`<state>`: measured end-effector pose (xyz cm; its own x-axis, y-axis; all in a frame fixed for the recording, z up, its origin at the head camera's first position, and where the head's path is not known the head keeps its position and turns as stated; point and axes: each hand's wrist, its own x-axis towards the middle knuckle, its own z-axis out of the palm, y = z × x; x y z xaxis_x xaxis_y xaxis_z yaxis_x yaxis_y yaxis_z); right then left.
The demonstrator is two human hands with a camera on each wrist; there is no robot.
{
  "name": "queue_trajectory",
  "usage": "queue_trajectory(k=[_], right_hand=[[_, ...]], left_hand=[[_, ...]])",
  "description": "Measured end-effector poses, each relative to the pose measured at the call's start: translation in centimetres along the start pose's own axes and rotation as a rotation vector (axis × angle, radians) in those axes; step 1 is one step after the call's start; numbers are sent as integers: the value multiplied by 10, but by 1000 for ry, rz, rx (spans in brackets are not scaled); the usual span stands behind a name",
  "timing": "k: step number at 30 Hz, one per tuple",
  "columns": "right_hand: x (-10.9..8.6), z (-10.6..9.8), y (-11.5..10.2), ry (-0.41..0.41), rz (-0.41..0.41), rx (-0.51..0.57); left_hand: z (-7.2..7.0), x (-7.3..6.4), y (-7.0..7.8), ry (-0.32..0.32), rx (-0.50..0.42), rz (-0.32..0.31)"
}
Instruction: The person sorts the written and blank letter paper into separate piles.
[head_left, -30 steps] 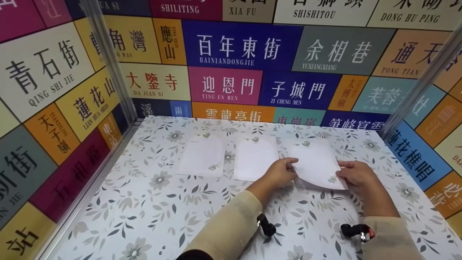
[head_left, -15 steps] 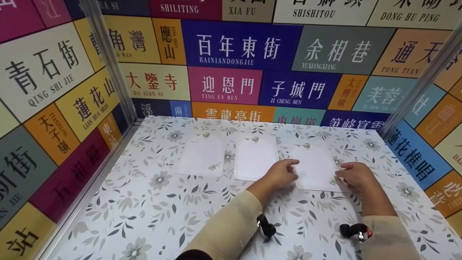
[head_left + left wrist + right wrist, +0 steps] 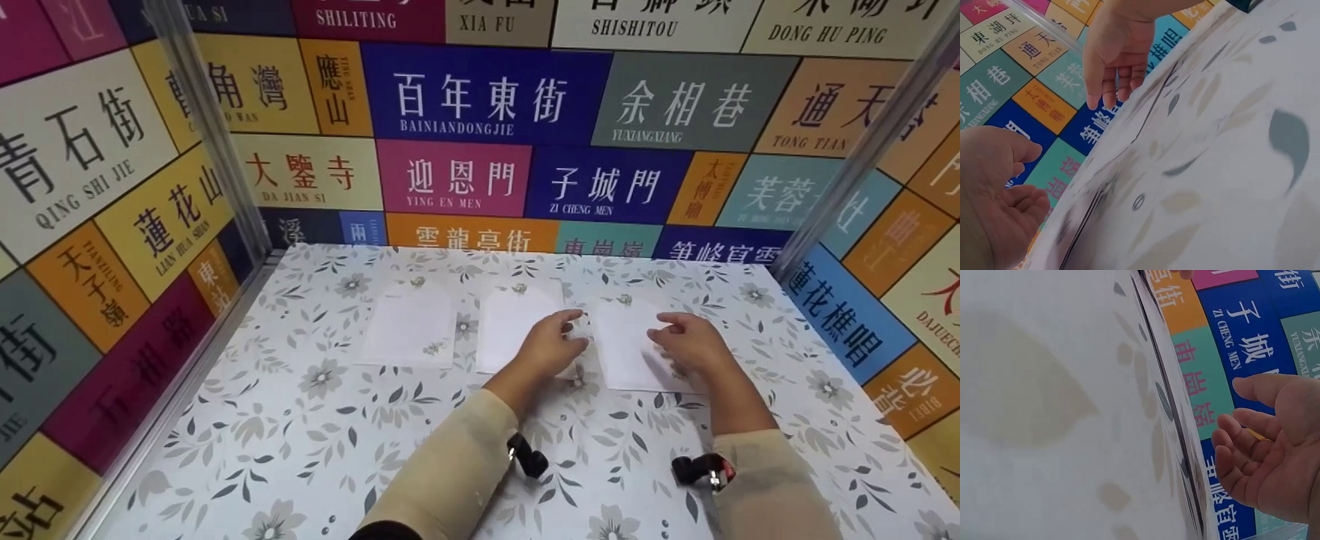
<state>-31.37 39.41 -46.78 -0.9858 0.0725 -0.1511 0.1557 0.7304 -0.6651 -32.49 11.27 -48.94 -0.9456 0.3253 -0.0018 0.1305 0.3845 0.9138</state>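
Observation:
Three pale paper sheets with small printed sprigs lie side by side on the table. In the head view, the left sheet (image 3: 409,330) is untouched. Over the right edge of the middle sheet (image 3: 510,330) hovers my left hand (image 3: 551,343), its fingers loosely bent around nothing. My right hand (image 3: 690,341) is above the right sheet (image 3: 626,345) and hides its right side. Both wrist views show gaps between thumb and fingers, with nothing in the left hand (image 3: 1005,197) or the right hand (image 3: 1275,444).
A white cloth with grey leaves and flowers covers the table (image 3: 300,465). Behind it stands a wall panel (image 3: 480,97) of coloured name signs, with more panels at both sides. Metal posts (image 3: 202,127) mark the corners. A small black device (image 3: 697,471) sits at the right wrist.
Both hands let go of the right sheet, whose lifted lower edge dropped flat. The right hand has since moved left over the sheet, and the left hand has drawn away leftward. The head view shifted slightly.

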Motion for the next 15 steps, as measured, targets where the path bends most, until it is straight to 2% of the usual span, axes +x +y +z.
queue_trajectory(k=[6,15], right_hand=[[6,14,-19,-6,-8,34],[10,35,-63,-42,-14,135]], left_hand=[[-23,-1,-9,33,-8,-1],[-63,-2,-20,110,-35,-23]])
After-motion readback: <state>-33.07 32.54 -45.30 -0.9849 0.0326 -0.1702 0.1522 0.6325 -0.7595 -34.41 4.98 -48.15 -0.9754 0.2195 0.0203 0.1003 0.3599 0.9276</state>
